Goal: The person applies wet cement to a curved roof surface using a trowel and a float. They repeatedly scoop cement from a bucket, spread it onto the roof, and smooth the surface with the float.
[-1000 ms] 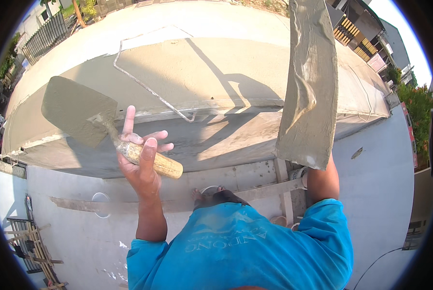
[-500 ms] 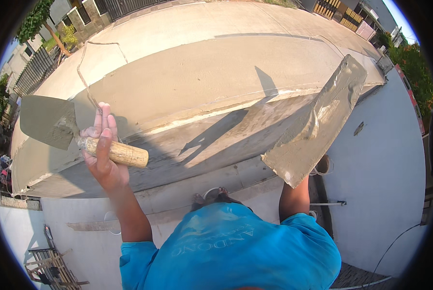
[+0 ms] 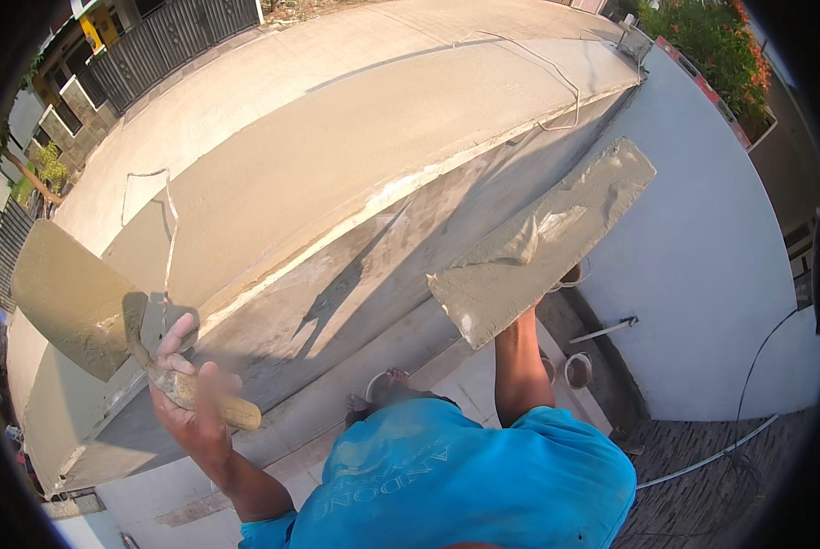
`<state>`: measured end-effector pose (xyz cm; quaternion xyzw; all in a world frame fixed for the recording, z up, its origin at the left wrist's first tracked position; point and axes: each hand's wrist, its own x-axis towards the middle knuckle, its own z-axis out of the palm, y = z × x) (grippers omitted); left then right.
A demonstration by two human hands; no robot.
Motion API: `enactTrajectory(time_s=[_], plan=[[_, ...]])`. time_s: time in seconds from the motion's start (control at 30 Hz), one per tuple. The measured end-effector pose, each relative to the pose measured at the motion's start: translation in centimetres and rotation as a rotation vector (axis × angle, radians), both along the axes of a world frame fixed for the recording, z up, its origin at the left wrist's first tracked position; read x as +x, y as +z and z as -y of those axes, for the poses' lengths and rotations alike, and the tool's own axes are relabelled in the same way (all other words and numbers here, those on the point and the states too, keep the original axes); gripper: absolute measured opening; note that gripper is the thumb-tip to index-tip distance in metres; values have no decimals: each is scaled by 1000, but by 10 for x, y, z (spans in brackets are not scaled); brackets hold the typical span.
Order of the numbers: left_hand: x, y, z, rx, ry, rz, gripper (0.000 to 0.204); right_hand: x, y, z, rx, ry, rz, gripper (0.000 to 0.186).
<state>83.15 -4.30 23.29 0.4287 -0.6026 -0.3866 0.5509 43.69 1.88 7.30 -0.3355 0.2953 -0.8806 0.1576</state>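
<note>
The left hand (image 3: 195,407) is closed around the pale wooden handle of a broad, grey-coated metal trowel (image 3: 76,302), thumb and some fingers partly raised; the trowel is out at the left, its blade over the near-left end of the slab. A long, flat, rectangular plate smeared with grey-beige mortar (image 3: 483,295) sits above the right forearm (image 3: 522,375). That plate hides the right hand, so I cannot tell how its fingers are set.

Between the two tools runs a long beige-grey concrete slab (image 3: 337,156). Its top looks evenly smoothed, so that part seems largely done. The darker vertical face (image 3: 364,274) below reads as patchy, and the pale edge strip (image 3: 392,190) looks rough; both may be what is left (shadow across the face makes this hard to judge). A raised ridge of mortar on the plate suggests material remains to be used. Thin bent metal rods (image 3: 570,87) lie over the edge near either end.
</note>
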Motion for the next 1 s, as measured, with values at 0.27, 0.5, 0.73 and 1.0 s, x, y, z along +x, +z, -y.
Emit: enactTrajectory(time_s=[0.27, 0.5, 0.73, 1.0], plan=[[-116, -21, -32, 642, -872, 51, 21, -18, -15, -14, -166, -54, -9, 43], [-186, -56, -34, 956, -1057, -205, 24, -30, -15, -24, -122, -192, -217, 55], [-198, -38, -33, 1041, -1280, -308, 15, -42, -35, -33, 236, -397, -292, 50], [-183, -37, -21, 1040, -1427, -508, 26, -62, -46, -80, 610, -393, -508, 43]])
